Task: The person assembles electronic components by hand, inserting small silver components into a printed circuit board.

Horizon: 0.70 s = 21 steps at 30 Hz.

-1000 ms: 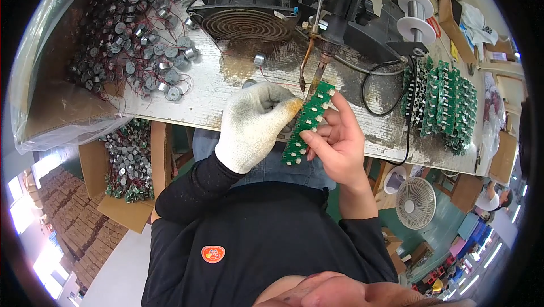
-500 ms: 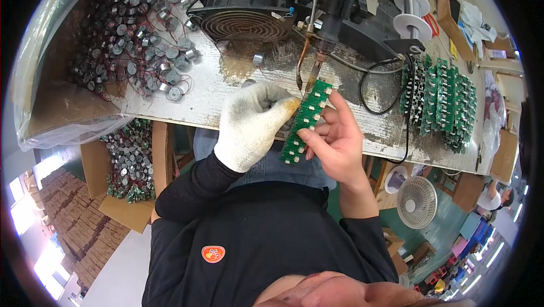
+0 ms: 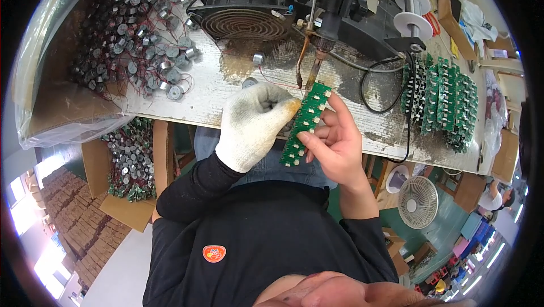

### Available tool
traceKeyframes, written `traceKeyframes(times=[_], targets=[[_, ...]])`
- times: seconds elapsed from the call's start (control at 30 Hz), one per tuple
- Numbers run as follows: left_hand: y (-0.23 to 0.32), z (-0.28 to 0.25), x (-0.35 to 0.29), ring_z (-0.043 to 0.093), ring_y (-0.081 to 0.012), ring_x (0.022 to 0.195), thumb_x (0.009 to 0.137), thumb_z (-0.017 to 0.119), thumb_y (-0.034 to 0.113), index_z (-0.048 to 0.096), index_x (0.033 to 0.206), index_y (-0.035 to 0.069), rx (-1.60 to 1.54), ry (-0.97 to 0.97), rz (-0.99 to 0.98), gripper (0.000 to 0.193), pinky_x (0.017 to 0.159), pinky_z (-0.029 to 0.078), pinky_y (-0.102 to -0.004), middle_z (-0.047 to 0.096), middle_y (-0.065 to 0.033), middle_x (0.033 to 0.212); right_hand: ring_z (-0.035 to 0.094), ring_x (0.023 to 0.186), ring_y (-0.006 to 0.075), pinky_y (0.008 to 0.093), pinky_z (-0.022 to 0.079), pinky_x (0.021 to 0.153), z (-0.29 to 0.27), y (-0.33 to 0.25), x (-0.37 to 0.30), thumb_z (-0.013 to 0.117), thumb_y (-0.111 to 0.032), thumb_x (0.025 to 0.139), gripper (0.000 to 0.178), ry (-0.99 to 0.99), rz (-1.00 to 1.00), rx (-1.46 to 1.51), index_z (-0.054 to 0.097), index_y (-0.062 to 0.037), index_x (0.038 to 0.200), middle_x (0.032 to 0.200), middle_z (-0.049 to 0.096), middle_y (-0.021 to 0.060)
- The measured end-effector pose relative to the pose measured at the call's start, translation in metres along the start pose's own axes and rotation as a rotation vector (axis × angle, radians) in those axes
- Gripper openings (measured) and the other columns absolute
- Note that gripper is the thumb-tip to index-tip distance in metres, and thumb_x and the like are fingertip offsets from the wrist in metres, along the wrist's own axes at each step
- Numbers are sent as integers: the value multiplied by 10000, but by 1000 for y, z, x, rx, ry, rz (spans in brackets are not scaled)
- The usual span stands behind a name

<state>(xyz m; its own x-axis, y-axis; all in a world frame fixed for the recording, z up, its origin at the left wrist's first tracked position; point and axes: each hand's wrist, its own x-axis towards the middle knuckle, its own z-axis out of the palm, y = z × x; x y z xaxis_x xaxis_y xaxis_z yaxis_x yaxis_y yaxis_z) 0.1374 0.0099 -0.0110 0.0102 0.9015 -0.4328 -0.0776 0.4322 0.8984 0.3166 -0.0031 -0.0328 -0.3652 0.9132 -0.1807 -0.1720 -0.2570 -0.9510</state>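
My right hand (image 3: 335,140), bare, grips a long green circuit board (image 3: 306,123) between thumb and fingers. Small pale connectors run along the strip, which slants with its upper end close beneath the soldering iron tip (image 3: 311,80). Beside that tip hangs a thin solder feed tube (image 3: 299,74). My left hand (image 3: 249,123) wears a white glove with a stained thumb tip. Its thumb and forefinger are pinched at the board's left edge; what lies between them is hidden. Just beyond the glove are a small round motor (image 3: 258,58) with a thin red wire and another motor (image 3: 249,82), partly covered.
Many small motors with red wires (image 3: 141,35) are heaped at the left. A black cooling fan (image 3: 246,12) stands behind. Stacked green boards (image 3: 445,97) lie at right, near solder spools (image 3: 412,15) and a looped black cable (image 3: 362,94). Below the bench's left side sits a cardboard box (image 3: 96,165).
The board has dropped slightly away from the iron tip, in my right hand. My gloved left hand has shifted a little, and more of the motor beyond it shows.
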Motion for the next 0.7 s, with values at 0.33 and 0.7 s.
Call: traceKeyframes(times=[0.33, 0.7], targets=[[7, 3, 1, 561, -53, 637, 854, 657, 123, 648, 884, -49, -88, 31, 18, 175, 544, 456, -218, 634, -35, 721, 627, 695, 116, 203, 482, 488, 2, -3, 3, 617, 82, 841, 740, 9, -17, 10, 197, 11, 1445, 1095, 571, 154], [-3, 3, 1, 563, -54, 647, 846, 668, 136, 653, 878, -46, 10, 47, 75, 186, 557, 460, -223, 637, -39, 719, 628, 691, 119, 201, 479, 481, 1, 0, -2, 618, 81, 841, 733, 12, 7, 18, 198, 22, 1438, 1065, 572, 150]])
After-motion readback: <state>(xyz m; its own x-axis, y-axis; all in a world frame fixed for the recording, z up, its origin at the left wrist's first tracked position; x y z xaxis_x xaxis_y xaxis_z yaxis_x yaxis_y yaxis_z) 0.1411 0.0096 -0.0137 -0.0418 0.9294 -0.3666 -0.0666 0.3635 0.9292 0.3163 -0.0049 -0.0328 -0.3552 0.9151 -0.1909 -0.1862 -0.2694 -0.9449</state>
